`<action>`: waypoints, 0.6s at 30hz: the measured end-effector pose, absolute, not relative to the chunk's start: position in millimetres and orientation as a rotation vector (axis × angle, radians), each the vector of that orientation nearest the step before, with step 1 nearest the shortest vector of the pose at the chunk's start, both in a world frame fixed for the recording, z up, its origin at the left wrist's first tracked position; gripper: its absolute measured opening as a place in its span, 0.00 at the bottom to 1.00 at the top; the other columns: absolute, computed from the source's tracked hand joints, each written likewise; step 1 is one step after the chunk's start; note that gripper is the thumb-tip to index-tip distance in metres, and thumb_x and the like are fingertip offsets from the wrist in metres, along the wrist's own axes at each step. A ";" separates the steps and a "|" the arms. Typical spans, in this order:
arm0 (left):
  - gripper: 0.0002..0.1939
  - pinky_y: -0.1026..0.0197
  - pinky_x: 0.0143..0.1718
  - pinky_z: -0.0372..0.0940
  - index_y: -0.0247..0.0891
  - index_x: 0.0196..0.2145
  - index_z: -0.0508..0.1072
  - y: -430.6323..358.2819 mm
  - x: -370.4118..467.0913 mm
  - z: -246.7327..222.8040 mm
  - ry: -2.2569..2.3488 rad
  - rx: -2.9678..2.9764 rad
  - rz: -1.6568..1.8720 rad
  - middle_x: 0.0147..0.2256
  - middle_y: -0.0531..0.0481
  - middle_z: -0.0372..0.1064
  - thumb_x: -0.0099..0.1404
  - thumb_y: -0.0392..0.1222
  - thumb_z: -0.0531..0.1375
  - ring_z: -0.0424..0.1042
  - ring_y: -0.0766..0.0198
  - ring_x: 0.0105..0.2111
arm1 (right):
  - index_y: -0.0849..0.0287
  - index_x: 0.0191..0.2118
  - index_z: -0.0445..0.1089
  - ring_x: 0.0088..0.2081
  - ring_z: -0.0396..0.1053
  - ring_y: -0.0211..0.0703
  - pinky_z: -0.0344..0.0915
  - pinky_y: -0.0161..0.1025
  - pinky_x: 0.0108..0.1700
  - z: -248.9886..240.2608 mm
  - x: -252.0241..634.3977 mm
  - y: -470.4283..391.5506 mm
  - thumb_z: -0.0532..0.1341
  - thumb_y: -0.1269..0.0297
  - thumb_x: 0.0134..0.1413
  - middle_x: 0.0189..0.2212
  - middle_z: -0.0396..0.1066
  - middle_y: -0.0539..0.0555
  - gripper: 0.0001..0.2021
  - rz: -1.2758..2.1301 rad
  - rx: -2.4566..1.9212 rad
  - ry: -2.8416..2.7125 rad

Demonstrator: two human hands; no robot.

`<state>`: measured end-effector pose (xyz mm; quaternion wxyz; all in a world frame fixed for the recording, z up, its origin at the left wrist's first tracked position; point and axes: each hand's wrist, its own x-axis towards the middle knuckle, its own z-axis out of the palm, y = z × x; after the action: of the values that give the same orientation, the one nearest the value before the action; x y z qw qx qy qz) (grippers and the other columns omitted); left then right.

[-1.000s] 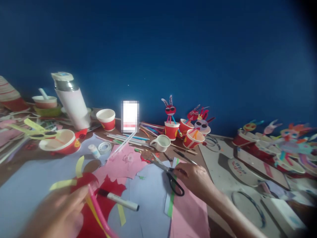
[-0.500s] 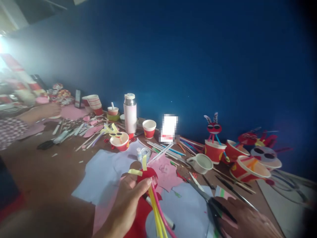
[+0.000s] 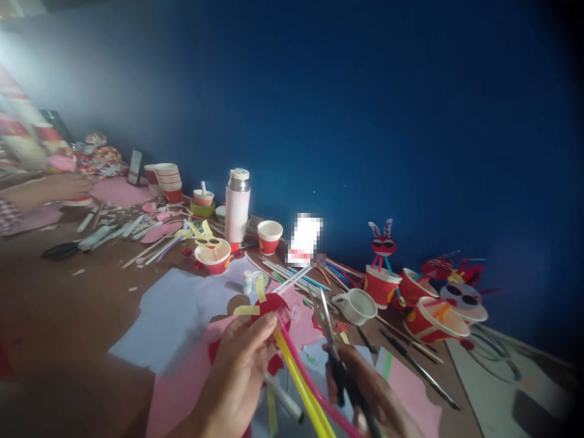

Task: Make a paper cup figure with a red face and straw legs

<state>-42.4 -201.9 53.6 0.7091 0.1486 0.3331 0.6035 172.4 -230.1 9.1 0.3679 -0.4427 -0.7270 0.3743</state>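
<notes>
My left hand [image 3: 244,359] is closed in a pinch on a round red paper cutout [image 3: 269,304]. Yellow paper strips [image 3: 247,310] stick out from the cutout's top and left side. From my fingertips, yellow pipe cleaners [image 3: 303,380] and a magenta pipe cleaner [image 3: 298,359] trail down to the right. My right hand [image 3: 369,389] is wrapped round black-handled scissors [image 3: 329,319], whose blades point up and away from me, right of the cutout. A marker [image 3: 285,398] lies below my left hand on coloured paper.
Red paper cups [image 3: 382,287] with paper figures stand at the right, beside a pale mug [image 3: 359,305]. A thermos [image 3: 237,207] and another red cup [image 3: 269,237] stand along the wall. Blue-grey paper [image 3: 159,322] covers the middle. At far left is another person's hand [image 3: 68,187].
My right hand has lifted the scissors off the table at the right and brought them left, upright beside the cutout. My left hand keeps its pinch. The view has shifted slightly.
</notes>
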 end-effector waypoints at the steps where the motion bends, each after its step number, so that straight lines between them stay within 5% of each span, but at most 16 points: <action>1: 0.07 0.62 0.29 0.69 0.36 0.23 0.73 -201.3 -41.7 53.7 0.744 0.313 1.343 0.24 0.53 0.75 0.52 0.37 0.68 0.73 0.64 0.24 | 0.51 0.57 0.58 0.31 0.73 0.50 0.71 0.43 0.34 11.0 164.0 -225.5 0.50 0.38 0.54 0.29 0.72 0.55 0.30 0.960 -1.112 -1.884; 9: 0.06 0.67 0.27 0.64 0.35 0.23 0.73 -192.6 -40.2 49.6 0.763 0.370 1.369 0.21 0.54 0.70 0.54 0.36 0.66 0.67 0.69 0.23 | 0.49 0.54 0.60 0.31 0.70 0.48 0.70 0.41 0.33 5.6 138.4 -221.1 0.57 0.42 0.52 0.34 0.70 0.55 0.27 0.780 -1.159 -1.975; 18: 0.06 0.61 0.32 0.65 0.34 0.28 0.78 -191.9 -39.5 46.6 0.754 0.511 1.353 0.24 0.49 0.73 0.58 0.38 0.61 0.72 0.60 0.29 | 0.50 0.56 0.59 0.32 0.71 0.47 0.72 0.43 0.38 5.1 136.6 -226.4 0.56 0.43 0.54 0.35 0.69 0.55 0.27 0.899 -1.213 -1.939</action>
<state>-39.5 -191.9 46.6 0.6855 0.2281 0.3366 0.6039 136.6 -226.4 5.1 0.3355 -0.4650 -0.7432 0.3448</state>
